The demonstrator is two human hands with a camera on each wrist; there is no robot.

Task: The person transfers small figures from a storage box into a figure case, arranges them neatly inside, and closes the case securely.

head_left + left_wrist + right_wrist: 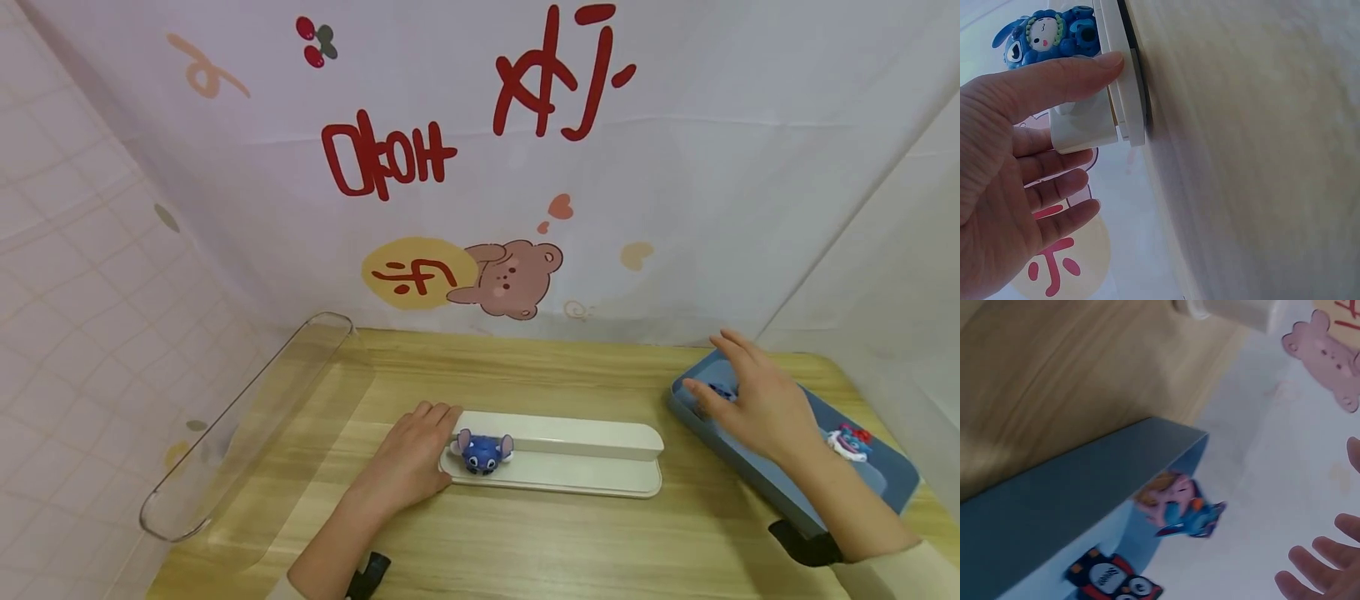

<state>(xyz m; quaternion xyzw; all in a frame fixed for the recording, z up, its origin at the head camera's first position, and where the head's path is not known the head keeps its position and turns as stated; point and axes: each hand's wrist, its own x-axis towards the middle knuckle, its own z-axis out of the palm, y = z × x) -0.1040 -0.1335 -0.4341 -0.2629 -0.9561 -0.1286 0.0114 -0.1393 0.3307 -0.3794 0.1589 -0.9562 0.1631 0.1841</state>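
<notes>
The left hand (408, 462) lies flat on the light wooden tabletop (570, 542), at the left end of a long white plastic stepped tray (592, 462). Its fingers (1063, 75) are straight and lie close together. In the left wrist view the thumb presses against the end wall of the tray, and the other fingers are relaxed and hold nothing. A small blue cartoon figure with big ears (483, 452) stands on the lower step of the tray, at its left end, just beside the fingertips of the left hand; from the head view I cannot tell if they touch it. In the left wrist view the figure sits just above the thumb.

The right hand (753, 400) hovers over the far end of a shallow blue rectangular box (885, 487), which lies at the right side of the tabletop. Its fingers (1316, 565) are spread and a little bent, and they grip nothing. Under them, inside the box, lies a small figure in pink, orange and blue (1179, 506), close to the end wall. A black, red and white figure (1113, 578) lies further along the box. Another small figure in red, white and blue (849, 442) lies in the box near the wrist.

A clear plastic long cover (247, 425) rests at the left edge of the tabletop, well apart from both hands.
</notes>
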